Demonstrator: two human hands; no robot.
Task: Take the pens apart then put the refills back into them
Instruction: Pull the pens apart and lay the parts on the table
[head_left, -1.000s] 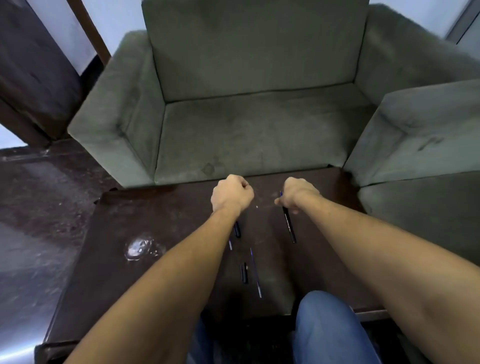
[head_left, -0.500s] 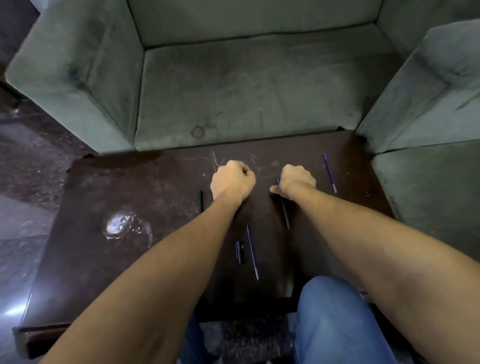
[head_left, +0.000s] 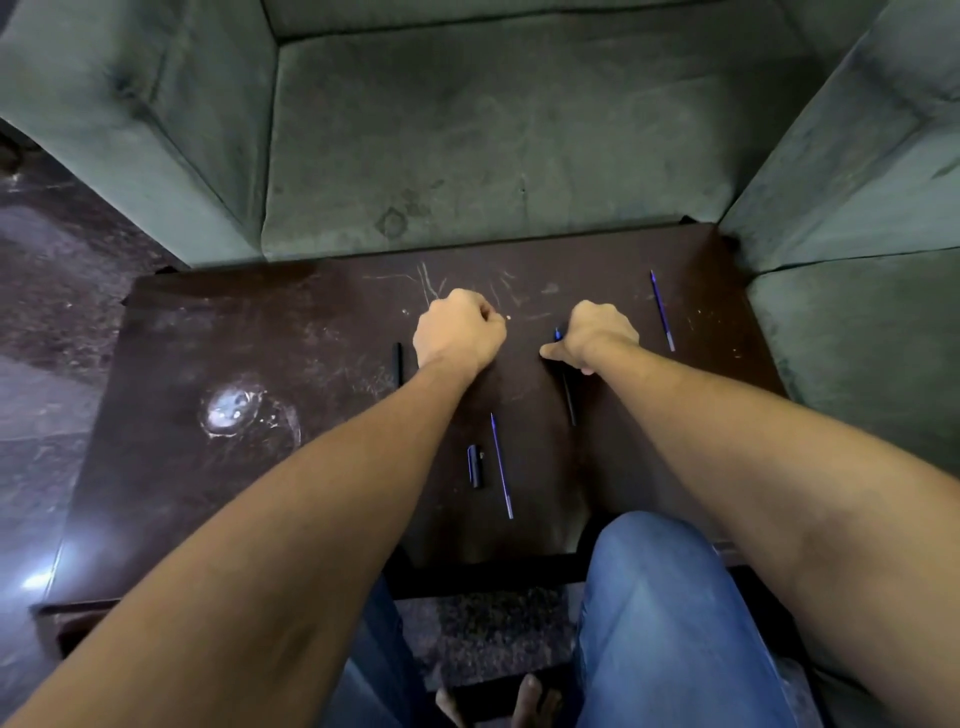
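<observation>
My right hand (head_left: 597, 332) is closed around a black pen (head_left: 569, 397) whose barrel slants down toward me over the dark wooden table (head_left: 208, 332). My left hand (head_left: 457, 332) is a closed fist over the table's middle; what it holds, if anything, is hidden. A loose blue refill (head_left: 501, 465) lies near the front, with a black pen cap (head_left: 475, 466) just left of it. Another blue refill (head_left: 662, 310) lies at the far right. A thin black pen part (head_left: 399, 364) lies left of my left wrist.
A green sofa (head_left: 493, 140) wraps the table's far and right sides. A clear glass dish (head_left: 234, 410) sits on the table's left part. My knee in blue jeans (head_left: 660, 597) is below the front edge. Dark stone floor lies to the left.
The view has tilted downward, so the table fills more of the frame and the far-right refill and left black part came into sight. Both hands stay closed in about the same places.
</observation>
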